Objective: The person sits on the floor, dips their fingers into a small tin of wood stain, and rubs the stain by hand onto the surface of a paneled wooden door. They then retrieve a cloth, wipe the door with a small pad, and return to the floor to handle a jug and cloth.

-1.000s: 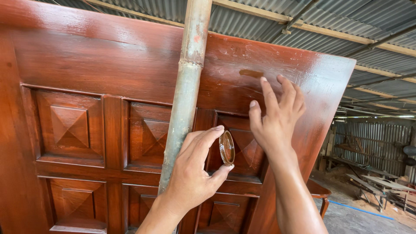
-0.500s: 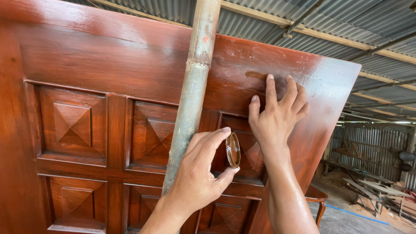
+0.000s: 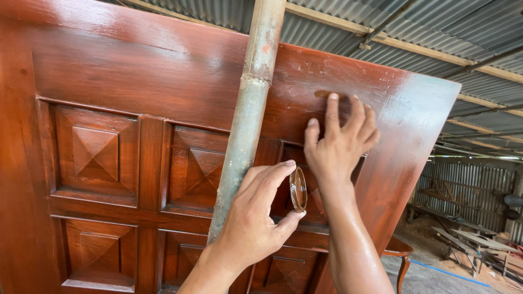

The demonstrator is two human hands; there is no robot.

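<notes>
Round tin (image 3: 298, 189), small and shallow, sits on edge between the thumb and forefinger of the left hand (image 3: 256, 223), just in front of the red-brown door (image 3: 136, 71) and beside the right wrist. Seen almost edge-on, so its face is hard to read: a thin metallic rim, a pale glint inside, contents not discernible. Left grip narrow, pinching the tin top and bottom; the other left fingers are hidden behind the palm. Right hand (image 3: 338, 144) lies flat against the door, fingers spread, fingertips touching a small darker patch (image 3: 322, 93) on the upper rail; it holds nothing, grip wide. What the patch is, slot or stain, cannot be told, as the fingers partly cover it. A grey bamboo pole (image 3: 248, 109) stands slightly tilted in front of the door, running out of frame above and passing behind the left forearm below. The door is glossy, with raised square panels carved as shallow pyramids; its left and bottom edges are cut off, and one panel is mostly hidden behind the two hands. Corrugated metal roof (image 3: 436, 32) overhead. At lower right, blurred timber scraps (image 3: 468, 239) on the floor and a curved wooden leg (image 3: 402, 267), its top hidden by the right forearm.
</notes>
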